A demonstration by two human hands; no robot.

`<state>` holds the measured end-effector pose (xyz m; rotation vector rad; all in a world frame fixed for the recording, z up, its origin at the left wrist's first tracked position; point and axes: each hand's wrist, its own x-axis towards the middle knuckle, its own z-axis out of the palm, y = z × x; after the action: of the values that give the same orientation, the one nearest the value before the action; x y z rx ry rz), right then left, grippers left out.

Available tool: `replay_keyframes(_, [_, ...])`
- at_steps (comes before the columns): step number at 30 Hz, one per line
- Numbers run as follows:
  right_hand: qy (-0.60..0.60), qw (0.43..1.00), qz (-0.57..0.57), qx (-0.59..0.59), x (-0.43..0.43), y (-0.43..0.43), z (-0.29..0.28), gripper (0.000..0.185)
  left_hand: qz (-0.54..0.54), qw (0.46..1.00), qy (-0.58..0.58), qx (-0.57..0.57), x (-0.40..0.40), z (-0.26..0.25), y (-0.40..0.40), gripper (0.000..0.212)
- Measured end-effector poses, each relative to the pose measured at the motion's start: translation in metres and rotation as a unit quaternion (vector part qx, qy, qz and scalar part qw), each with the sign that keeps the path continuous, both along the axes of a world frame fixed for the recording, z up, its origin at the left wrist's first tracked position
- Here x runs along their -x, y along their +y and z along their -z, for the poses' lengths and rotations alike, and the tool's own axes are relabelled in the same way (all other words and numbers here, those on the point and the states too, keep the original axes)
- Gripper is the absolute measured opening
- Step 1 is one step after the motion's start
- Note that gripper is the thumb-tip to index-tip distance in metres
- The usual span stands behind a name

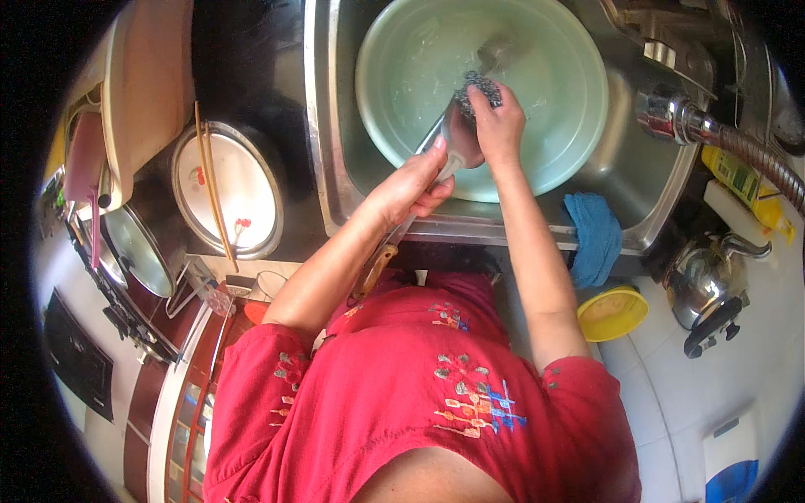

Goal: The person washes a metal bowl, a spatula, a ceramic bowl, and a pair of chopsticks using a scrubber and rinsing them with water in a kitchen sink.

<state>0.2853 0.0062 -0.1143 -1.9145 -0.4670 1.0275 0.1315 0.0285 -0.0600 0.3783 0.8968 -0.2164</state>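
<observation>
My left hand point(412, 185) grips the metal shaft of a wok spatula point(464, 135) close to its blade. Its wooden handle point(374, 271) points back towards my waist. In my right hand point(501, 122) is a dark steel-wool scrubber point(479, 88), pressed against the far end of the blade. Both hands are over the near half of a large pale green plastic basin point(591, 126), which appears to hold water. The basin sits in a stainless steel sink point(629, 188). A dark patch in the basin is too unclear to name.
A blue cloth point(593, 239) drapes over the sink's front rim. At right are a metal faucet hose point(729, 132), a yellow bottle point(742, 182), a steel kettle point(704, 280) and a yellow bowl point(613, 314). Wooden chopsticks point(214, 188) lie across a white enamel dish point(255, 182) at left.
</observation>
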Motion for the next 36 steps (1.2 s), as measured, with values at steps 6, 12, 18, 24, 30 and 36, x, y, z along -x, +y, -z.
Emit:
replay_keyframes(6, [-0.161,0.982,-0.086,-0.040,0.004,-0.014,0.004,0.027,0.029,0.991,0.026,-0.130,0.013,-0.012,-0.012,0.030])
replay_keyframes(12, [0.309,0.948,0.047,-0.055,-0.037,-0.020,-0.006,0.030,0.000,0.998,-0.001,-0.055,0.023,-0.013,-0.002,0.025])
replay_keyframes(18, [0.263,0.950,-0.169,0.001,-0.042,-0.024,-0.035,0.028,0.058,0.995,-0.031,-0.076,0.029,-0.010,0.001,0.033])
replay_keyframes(24, [0.297,0.899,-0.322,-0.008,-0.037,0.026,-0.050,0.028,0.271,0.919,-0.091,-0.272,0.019,-0.012,-0.010,0.040])
replay_keyframes(30, [0.298,0.947,-0.120,-0.014,-0.085,0.000,-0.026,0.033,0.194,0.954,-0.057,-0.222,0.026,-0.018,-0.002,0.037])
replay_keyframes(36, [0.246,0.938,-0.240,0.050,-0.077,-0.029,-0.054,0.033,0.091,0.985,-0.042,-0.137,0.023,-0.022,0.007,0.035])
